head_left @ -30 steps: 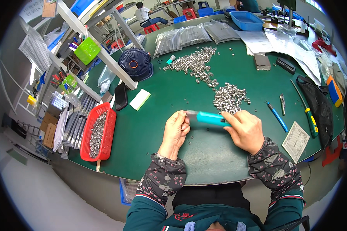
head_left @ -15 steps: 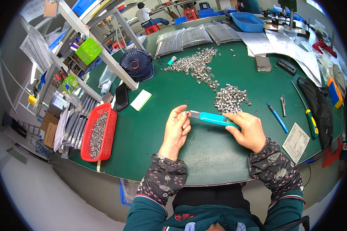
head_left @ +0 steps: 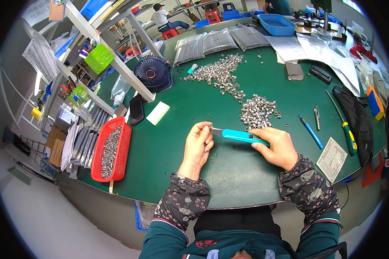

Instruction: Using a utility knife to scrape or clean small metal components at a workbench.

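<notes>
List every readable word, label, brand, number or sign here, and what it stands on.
Sheet at upper left: dark characters, not copied here.
Red mark on the green shirt: too small to read surely.
Pale card at right: fine print, too small to read.
Teal knife in the right hand: no lettering can be made out.

We are in a workshop of the factory kind: the green-topped workbench [head_left: 155, 164] before us carries heaps of small metal rings [head_left: 258, 110], a red basket [head_left: 122, 153] of metal parts [head_left: 111, 146], a screwdriver [head_left: 349, 138] and bagged rods [head_left: 218, 40]. Beyond it we see a co-worker [head_left: 161, 17] seated on a red stool [head_left: 170, 32] near blue bins [head_left: 231, 14].
</notes>
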`<action>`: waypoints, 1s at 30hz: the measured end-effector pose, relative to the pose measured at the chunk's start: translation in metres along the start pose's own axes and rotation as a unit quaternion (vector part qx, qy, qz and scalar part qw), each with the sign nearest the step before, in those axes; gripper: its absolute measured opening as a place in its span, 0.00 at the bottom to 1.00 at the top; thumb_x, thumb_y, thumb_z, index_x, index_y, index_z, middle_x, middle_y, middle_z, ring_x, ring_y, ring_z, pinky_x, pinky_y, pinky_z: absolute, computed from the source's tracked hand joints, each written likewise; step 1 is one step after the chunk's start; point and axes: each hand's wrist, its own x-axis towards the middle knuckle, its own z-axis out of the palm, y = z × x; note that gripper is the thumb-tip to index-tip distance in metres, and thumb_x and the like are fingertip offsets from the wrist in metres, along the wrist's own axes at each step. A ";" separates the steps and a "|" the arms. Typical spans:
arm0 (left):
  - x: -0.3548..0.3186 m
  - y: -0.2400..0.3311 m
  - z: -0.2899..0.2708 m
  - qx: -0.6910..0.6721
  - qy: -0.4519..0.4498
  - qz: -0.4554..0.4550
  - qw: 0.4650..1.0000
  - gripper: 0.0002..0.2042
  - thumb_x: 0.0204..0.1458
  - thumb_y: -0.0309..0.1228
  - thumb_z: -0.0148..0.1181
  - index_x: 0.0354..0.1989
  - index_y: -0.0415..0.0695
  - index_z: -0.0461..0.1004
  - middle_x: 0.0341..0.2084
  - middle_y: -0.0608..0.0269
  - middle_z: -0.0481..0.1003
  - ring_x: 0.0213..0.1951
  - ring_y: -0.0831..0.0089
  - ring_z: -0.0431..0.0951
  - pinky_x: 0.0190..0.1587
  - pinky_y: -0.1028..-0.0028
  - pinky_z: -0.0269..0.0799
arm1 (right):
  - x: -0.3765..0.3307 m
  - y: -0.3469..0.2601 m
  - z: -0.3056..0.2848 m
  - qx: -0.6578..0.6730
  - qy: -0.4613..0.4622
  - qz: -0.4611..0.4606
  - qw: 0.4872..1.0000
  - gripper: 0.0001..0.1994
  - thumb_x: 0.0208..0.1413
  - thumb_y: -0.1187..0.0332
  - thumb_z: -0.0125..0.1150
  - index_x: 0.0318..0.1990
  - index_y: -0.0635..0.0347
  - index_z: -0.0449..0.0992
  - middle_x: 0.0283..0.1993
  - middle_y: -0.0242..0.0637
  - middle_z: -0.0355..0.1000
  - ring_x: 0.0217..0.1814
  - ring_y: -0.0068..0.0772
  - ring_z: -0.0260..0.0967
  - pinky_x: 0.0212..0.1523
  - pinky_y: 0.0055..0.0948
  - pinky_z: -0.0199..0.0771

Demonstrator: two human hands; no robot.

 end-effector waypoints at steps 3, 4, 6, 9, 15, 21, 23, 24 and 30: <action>0.001 -0.001 0.000 0.023 -0.004 0.007 1.000 0.07 0.56 0.27 0.51 0.40 0.39 0.70 0.27 0.68 0.67 0.19 0.85 0.57 0.16 0.86 0.51 | -0.001 0.001 0.000 0.005 -0.001 0.002 1.000 0.15 0.45 0.65 0.61 0.42 0.54 0.74 0.28 0.38 0.69 0.30 0.42 0.69 0.30 0.37 0.68; 0.000 -0.001 0.001 0.034 -0.010 0.008 0.999 0.07 0.56 0.27 0.51 0.39 0.39 0.70 0.27 0.68 0.67 0.19 0.85 0.57 0.16 0.86 0.51 | -0.001 0.002 0.000 0.006 -0.003 0.003 1.000 0.15 0.45 0.65 0.61 0.42 0.54 0.74 0.27 0.38 0.69 0.30 0.41 0.68 0.30 0.37 0.67; 0.000 0.000 -0.001 0.044 -0.016 0.009 0.999 0.06 0.56 0.27 0.51 0.39 0.39 0.70 0.27 0.68 0.67 0.19 0.85 0.57 0.16 0.86 0.51 | 0.000 0.001 -0.002 -0.023 0.005 -0.012 1.000 0.15 0.44 0.65 0.61 0.42 0.54 0.74 0.26 0.37 0.68 0.30 0.40 0.68 0.29 0.36 0.67; 0.000 0.000 -0.005 0.070 -0.029 -0.003 0.997 0.06 0.56 0.27 0.51 0.39 0.38 0.70 0.27 0.68 0.67 0.19 0.86 0.57 0.17 0.86 0.52 | 0.000 -0.006 -0.001 -0.081 0.041 -0.055 0.994 0.16 0.43 0.67 0.62 0.42 0.55 0.74 0.25 0.37 0.67 0.29 0.39 0.67 0.28 0.35 0.67; 0.000 0.002 -0.003 -0.007 0.015 -0.044 0.999 0.06 0.57 0.28 0.50 0.38 0.38 0.70 0.27 0.67 0.67 0.19 0.85 0.57 0.17 0.86 0.52 | 0.001 -0.006 -0.004 -0.079 0.106 -0.036 0.991 0.17 0.42 0.68 0.63 0.42 0.55 0.73 0.25 0.36 0.66 0.28 0.39 0.67 0.27 0.34 0.67; 0.000 0.001 -0.003 -0.020 0.012 -0.033 0.999 0.07 0.56 0.28 0.50 0.39 0.38 0.69 0.28 0.65 0.68 0.19 0.85 0.59 0.16 0.87 0.52 | -0.001 -0.002 0.001 -0.044 0.039 -0.029 0.998 0.15 0.44 0.66 0.62 0.42 0.55 0.74 0.25 0.37 0.68 0.29 0.39 0.68 0.28 0.35 0.68; -0.001 0.003 0.000 -0.006 0.018 -0.029 0.999 0.07 0.56 0.28 0.50 0.39 0.38 0.69 0.28 0.66 0.67 0.19 0.86 0.58 0.16 0.87 0.52 | -0.001 -0.001 0.001 -0.025 0.030 -0.023 0.999 0.14 0.45 0.65 0.61 0.42 0.55 0.74 0.25 0.37 0.68 0.28 0.40 0.68 0.28 0.36 0.68; -0.001 0.002 0.000 -0.006 0.018 -0.029 0.999 0.07 0.56 0.28 0.50 0.39 0.38 0.69 0.28 0.66 0.67 0.19 0.86 0.58 0.16 0.87 0.52 | -0.001 -0.001 0.001 -0.025 0.030 -0.023 0.999 0.14 0.45 0.65 0.61 0.42 0.55 0.74 0.25 0.37 0.68 0.28 0.40 0.68 0.28 0.36 0.68; -0.003 0.001 0.007 0.043 0.034 -0.004 0.998 0.06 0.56 0.27 0.51 0.39 0.38 0.69 0.25 0.70 0.66 0.18 0.87 0.57 0.16 0.87 0.51 | -0.002 0.002 0.004 -0.004 0.001 0.007 1.000 0.14 0.46 0.63 0.60 0.42 0.54 0.75 0.26 0.39 0.70 0.28 0.42 0.69 0.29 0.36 0.68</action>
